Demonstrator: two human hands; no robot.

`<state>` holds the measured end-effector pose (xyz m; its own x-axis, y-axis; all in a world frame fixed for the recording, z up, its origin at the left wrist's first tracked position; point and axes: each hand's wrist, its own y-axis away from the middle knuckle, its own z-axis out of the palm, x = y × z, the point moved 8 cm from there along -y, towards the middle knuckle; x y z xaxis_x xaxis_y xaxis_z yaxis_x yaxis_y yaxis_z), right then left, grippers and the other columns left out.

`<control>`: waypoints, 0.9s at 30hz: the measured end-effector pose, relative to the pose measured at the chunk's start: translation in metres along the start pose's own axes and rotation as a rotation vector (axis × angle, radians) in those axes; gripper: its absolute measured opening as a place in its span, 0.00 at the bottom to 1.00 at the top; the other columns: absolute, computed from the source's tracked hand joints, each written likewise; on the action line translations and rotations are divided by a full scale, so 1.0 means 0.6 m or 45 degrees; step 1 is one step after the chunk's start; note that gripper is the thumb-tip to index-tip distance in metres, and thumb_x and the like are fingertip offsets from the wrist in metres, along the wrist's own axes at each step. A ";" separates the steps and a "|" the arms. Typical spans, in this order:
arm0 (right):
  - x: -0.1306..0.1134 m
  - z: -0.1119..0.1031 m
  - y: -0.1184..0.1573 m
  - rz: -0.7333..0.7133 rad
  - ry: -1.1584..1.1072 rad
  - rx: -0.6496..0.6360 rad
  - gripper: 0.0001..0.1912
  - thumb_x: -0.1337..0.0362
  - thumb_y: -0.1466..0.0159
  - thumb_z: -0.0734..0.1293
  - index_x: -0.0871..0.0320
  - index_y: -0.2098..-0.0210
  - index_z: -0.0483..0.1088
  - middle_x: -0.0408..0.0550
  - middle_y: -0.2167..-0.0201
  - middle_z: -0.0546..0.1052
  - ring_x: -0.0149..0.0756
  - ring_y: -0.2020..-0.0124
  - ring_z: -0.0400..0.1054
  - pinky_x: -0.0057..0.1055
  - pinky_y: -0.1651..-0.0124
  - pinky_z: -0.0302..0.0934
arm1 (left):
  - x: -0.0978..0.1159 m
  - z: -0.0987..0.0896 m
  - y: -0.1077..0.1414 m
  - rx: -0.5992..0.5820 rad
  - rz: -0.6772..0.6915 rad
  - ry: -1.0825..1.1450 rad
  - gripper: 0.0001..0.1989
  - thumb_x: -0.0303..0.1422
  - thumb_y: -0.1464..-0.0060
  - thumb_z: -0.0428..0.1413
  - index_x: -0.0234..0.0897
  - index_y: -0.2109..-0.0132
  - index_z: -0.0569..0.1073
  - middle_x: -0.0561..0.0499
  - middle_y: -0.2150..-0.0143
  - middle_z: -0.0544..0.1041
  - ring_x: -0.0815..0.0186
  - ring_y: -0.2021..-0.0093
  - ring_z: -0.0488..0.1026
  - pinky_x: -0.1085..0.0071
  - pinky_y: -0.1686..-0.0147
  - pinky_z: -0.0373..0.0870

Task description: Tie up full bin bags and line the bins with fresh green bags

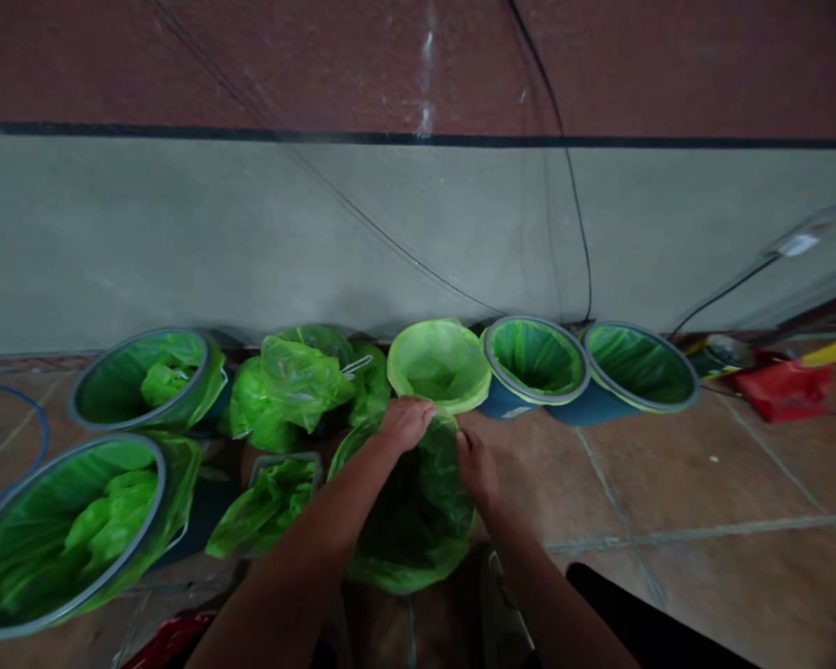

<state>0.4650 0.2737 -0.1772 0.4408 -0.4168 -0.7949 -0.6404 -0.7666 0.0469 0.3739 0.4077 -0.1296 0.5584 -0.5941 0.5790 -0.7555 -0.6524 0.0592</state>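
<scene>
A green bin liner [418, 516] lines the bin in front of my feet, its edge folded outward around the opening. My left hand [408, 424] is closed on the liner's far edge, with the back of the hand upward. At the right side of the same opening, my right hand [476, 467] has its fingers curled on the liner's edge, some of them hidden behind it. The inside of this bin is dark. Just beyond my hands stands another bin with a pale green liner [437, 360], close to the far edge of the nearer one.
Two blue bins with grey rims [535, 358] and liners stand along the wall to the right. On the left are large lined bins [160, 502], a bulging green bag [279, 390] and a small square bin [289, 492]. A red dustpan-like object [784, 388] lies far right.
</scene>
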 end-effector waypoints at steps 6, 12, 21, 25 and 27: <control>0.026 0.022 0.024 -0.064 0.130 -0.087 0.28 0.62 0.33 0.54 0.59 0.35 0.58 0.58 0.52 0.79 0.48 0.56 0.76 0.43 0.55 0.70 | -0.051 0.023 0.002 -0.086 0.177 0.018 0.13 0.30 0.38 0.49 0.42 0.58 0.79 0.48 0.53 0.81 0.62 0.51 0.76 0.67 0.46 0.68; 0.035 0.036 0.024 -0.005 0.248 -0.172 0.31 0.67 0.34 0.51 0.68 0.33 0.52 0.60 0.65 0.80 0.49 0.65 0.76 0.42 0.59 0.69 | -0.080 0.022 0.010 -0.031 0.112 -0.181 0.14 0.28 0.37 0.47 0.39 0.54 0.77 0.45 0.55 0.80 0.61 0.54 0.76 0.67 0.50 0.71; -0.070 -0.044 0.050 -0.142 0.652 -0.033 0.29 0.60 0.33 0.56 0.67 0.35 0.57 0.64 0.41 0.69 0.52 0.40 0.63 0.45 0.40 0.59 | 0.001 -0.024 0.097 -0.004 0.088 -0.317 0.21 0.26 0.42 0.51 0.32 0.41 0.68 0.38 0.41 0.72 0.54 0.41 0.67 0.55 0.39 0.62; -0.111 0.029 0.066 -0.279 0.852 -0.642 0.21 0.67 0.32 0.55 0.61 0.43 0.68 0.57 0.52 0.78 0.41 0.51 0.73 0.34 0.49 0.65 | -0.005 0.042 0.196 -0.611 -0.065 -0.183 0.14 0.28 0.47 0.56 0.33 0.52 0.76 0.39 0.56 0.80 0.50 0.53 0.76 0.55 0.51 0.71; -0.110 0.074 0.082 -0.306 0.969 -0.894 0.14 0.69 0.34 0.60 0.61 0.53 0.74 0.55 0.60 0.80 0.41 0.57 0.75 0.33 0.54 0.67 | -0.018 0.076 0.237 -0.781 -0.123 -0.123 0.10 0.26 0.54 0.61 0.32 0.60 0.79 0.40 0.63 0.80 0.48 0.57 0.77 0.55 0.55 0.73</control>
<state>0.3762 0.2855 -0.1492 0.9405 -0.2263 -0.2534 -0.0845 -0.8782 0.4707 0.2760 0.2997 -0.1643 0.6410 -0.6044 0.4731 -0.7429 -0.3337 0.5803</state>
